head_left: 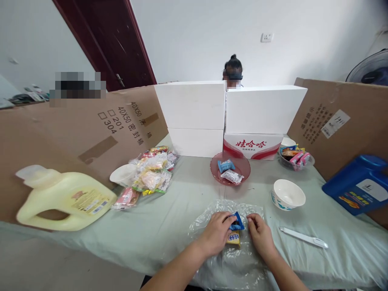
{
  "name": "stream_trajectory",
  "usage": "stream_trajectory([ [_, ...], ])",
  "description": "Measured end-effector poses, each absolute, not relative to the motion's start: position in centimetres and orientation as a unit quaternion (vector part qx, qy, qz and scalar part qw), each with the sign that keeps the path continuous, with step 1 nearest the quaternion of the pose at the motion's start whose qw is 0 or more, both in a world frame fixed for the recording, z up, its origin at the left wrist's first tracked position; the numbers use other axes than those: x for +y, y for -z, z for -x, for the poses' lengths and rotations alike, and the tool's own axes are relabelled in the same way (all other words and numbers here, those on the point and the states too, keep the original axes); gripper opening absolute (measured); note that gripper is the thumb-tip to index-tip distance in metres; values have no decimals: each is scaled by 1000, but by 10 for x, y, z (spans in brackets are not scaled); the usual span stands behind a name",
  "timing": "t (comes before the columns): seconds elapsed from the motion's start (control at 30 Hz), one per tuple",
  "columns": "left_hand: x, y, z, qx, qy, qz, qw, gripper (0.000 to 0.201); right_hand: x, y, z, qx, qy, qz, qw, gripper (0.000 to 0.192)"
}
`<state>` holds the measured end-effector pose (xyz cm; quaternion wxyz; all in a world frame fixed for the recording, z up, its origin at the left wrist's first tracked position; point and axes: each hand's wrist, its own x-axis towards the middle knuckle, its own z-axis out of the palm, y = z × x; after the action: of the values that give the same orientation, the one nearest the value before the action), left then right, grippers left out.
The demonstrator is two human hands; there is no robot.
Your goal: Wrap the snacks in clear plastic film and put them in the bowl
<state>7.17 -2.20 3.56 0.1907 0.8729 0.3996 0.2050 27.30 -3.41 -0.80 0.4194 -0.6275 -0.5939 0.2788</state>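
Note:
My left hand (216, 232) pinches a small blue snack packet (237, 222) over a clear plastic bag (230, 258) that lies flat on the table. My right hand (260, 234) rests on the bag just right of the packet, fingertips close to it. A yellow snack packet (233, 238) lies on or in the bag between my hands. Further back stands a red glass plate (239, 178) with a blue packet (226, 165) and a white packet (232, 176) on it.
A white bowl (287, 195) and a white sealing clip (303, 237) lie to the right. A pile of snack packets (151, 174) sits at left, beside a yellow jug (65, 200). A blue jug (359, 184), a dish of snacks (295, 158), white boxes (230, 117) and cardboard walls surround. A person sits behind the boxes.

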Motion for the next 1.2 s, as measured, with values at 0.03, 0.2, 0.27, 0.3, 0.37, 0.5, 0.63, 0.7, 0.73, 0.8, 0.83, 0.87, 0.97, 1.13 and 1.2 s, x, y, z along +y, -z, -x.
stream_trajectory([
  [0.03,-25,-39,-66,393,-211,-874,194,51,-36,9,-274,-601,-269,625,419,32],
  [0.2,-39,-45,-50,358,-172,-898,191,59,-41,9,-271,-640,-245,612,394,31],
  [0.27,-39,-39,-52,371,-163,-896,183,62,-41,9,-270,-643,-243,614,387,32],
  [0.3,-37,-36,-54,382,-165,-891,182,61,-41,9,-269,-645,-242,614,385,31],
  [0.37,-31,-33,-58,401,-176,-877,201,61,-42,8,-268,-652,-238,611,380,31],
  [0.5,2,-45,-61,424,-249,-814,310,56,-44,10,-268,-664,-231,603,377,29],
  [0.63,64,-83,-67,481,-367,-742,289,46,-45,13,-267,-665,-235,599,380,28],
  [0.7,100,-103,-77,525,-373,-739,199,44,-44,14,-267,-667,-237,598,376,28],
  [0.73,116,-111,-85,536,-346,-752,167,44,-43,14,-267,-668,-238,599,372,28],
  [0.8,146,-117,-104,542,-322,-761,150,44,-42,14,-266,-667,-241,604,365,29],
  [0.83,159,-117,-115,547,-309,-764,148,43,-42,14,-266,-666,-242,606,362,29],
  [0.87,169,-114,-126,551,-298,-765,149,44,-41,14,-266,-665,-243,608,360,28],
  [0.97,186,-100,-153,551,-262,-777,156,49,-41,13,-265,-666,-242,605,364,28],
  [1.13,160,-81,-158,501,-255,-817,129,37,-42,13,-266,-674,-224,598,370,26],
  [1.2,128,-71,-146,482,-268,-827,108,35,-42,12,-266,-683,-210,597,364,25],
])
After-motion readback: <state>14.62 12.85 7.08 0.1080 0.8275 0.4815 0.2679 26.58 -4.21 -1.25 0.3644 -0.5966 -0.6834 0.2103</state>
